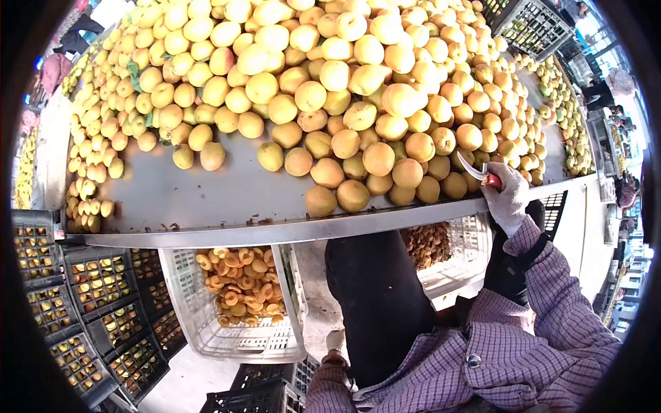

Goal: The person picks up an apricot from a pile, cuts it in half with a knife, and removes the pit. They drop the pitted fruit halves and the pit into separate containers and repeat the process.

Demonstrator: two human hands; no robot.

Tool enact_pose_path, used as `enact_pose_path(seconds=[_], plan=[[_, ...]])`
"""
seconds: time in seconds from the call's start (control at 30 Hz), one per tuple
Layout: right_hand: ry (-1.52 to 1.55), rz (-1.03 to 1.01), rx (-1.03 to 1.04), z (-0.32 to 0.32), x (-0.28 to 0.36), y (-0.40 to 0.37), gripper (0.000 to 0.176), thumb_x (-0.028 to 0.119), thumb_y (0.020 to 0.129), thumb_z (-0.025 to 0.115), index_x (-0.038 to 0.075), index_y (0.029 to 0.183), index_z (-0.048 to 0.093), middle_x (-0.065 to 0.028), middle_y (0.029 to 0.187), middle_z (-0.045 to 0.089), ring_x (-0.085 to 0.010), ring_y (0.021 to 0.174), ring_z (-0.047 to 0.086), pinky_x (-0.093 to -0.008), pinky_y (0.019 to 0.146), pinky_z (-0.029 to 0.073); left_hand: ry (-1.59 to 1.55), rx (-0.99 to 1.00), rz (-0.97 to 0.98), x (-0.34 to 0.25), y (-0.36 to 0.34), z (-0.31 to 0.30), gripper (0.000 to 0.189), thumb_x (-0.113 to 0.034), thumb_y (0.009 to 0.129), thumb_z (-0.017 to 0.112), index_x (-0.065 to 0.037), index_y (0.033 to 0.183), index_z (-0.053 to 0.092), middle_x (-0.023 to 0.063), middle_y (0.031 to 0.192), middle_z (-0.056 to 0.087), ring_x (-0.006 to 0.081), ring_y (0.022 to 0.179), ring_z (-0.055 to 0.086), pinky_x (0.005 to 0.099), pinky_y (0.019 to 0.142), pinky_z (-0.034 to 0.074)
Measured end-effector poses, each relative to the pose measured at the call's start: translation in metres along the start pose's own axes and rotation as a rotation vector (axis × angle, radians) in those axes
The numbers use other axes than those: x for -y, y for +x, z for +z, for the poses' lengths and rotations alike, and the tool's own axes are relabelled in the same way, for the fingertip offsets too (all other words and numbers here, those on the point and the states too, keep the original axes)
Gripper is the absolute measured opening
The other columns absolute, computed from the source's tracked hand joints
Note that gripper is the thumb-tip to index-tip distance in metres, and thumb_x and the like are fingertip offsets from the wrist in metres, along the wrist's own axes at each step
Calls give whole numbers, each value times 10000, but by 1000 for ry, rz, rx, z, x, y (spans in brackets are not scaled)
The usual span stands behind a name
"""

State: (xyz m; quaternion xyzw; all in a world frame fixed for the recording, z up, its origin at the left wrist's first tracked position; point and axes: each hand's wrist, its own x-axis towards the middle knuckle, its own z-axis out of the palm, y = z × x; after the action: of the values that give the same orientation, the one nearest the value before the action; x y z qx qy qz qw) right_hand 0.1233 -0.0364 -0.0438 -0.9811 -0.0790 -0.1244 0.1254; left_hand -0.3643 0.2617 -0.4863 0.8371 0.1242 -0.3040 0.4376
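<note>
My right hand (507, 199), in a pale glove, is closed around the red handle of a small curved knife (473, 167). Its blade points up and left, close to the apricots at the table's front edge. A large heap of yellow-orange apricots (358, 117) covers much of the metal table (186, 199). Low beside my left leg is my gloved left hand (335, 340), near the white crate (234, 352) of halved apricots (242, 282). Its fingers are too small and partly hidden to read.
Beneath the table, between and beyond my legs, another white crate (468, 258) holds brown pits (427, 244). Stacked black crates (103, 296) with fruit stand at the left. A dark crate (533, 31) sits at the table's far right. Other people are in the background on both sides.
</note>
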Motion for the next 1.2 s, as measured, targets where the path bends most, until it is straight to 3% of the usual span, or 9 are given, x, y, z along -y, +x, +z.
enact_pose_path(seconds=[0.13,0.17,0.47,0.67,0.8,0.83,0.9,1.07,1.2], plan=[[22,-102,-104,0,-1,-2,337,60,708,721,92,1036,648,-101,941,699,-315,858,669,-403,775,527,-1288,-154,-626,-107,-43,-76,241,-210,870,663,9,966,690,52,770,663,147,711,644,262,611,506],[37,-97,-102,-2,1,-2,350,61,706,724,93,1045,644,-97,943,699,-311,856,670,-403,772,527,-913,-193,-353,-105,-52,-84,246,-149,852,677,27,1023,665,64,888,675,132,735,643,242,657,523],[260,-170,-114,-11,-10,-7,415,80,689,740,102,1089,631,-112,920,674,-325,815,656,-400,739,523,-1311,-337,-267,-246,-83,-218,332,-30,849,637,86,1157,593,147,1001,677,241,901,680,330,775,571],[741,-67,-202,-24,-34,-13,249,155,905,618,68,1138,609,-94,844,651,-265,780,645,-345,731,504,-1366,-578,-24,-270,-94,-282,229,-28,857,553,36,1072,596,134,934,638,256,857,661,366,773,588],[1159,91,-196,-50,-43,-25,246,108,970,540,18,1198,561,-40,1004,622,-124,917,554,-269,881,439,-1127,-897,-20,-285,-68,-341,222,-87,899,540,33,1072,613,78,906,657,190,799,636,355,712,550],[1182,163,-168,-54,-48,-33,260,89,976,529,5,1222,543,-35,1067,601,-111,980,524,-262,912,416,-501,-969,-108,-224,-41,-357,281,-132,871,576,50,1083,615,108,924,673,193,839,642,366,716,527],[1211,244,-151,-52,-58,-49,264,92,969,542,2,1217,544,-7,982,578,-96,895,506,-244,850,423,132,-1213,-226,-323,-36,-388,455,-226,796,643,55,1152,606,227,1004,670,299,908,661,405,811,504],[1145,360,17,-54,-43,-100,243,84,945,554,4,1175,555,28,898,547,-72,815,479,-215,768,424,-152,-1146,519,-440,67,-470,494,-43,837,636,-33,1323,543,182,1220,608,334,1081,624,386,885,512],[1057,361,122,-50,-29,-132,254,61,928,578,4,1175,556,-5,930,593,-95,860,518,-252,819,450,342,-1080,419,-552,125,-514,678,-218,826,703,-85,1428,421,251,1358,504,405,1202,518,452,998,443]])
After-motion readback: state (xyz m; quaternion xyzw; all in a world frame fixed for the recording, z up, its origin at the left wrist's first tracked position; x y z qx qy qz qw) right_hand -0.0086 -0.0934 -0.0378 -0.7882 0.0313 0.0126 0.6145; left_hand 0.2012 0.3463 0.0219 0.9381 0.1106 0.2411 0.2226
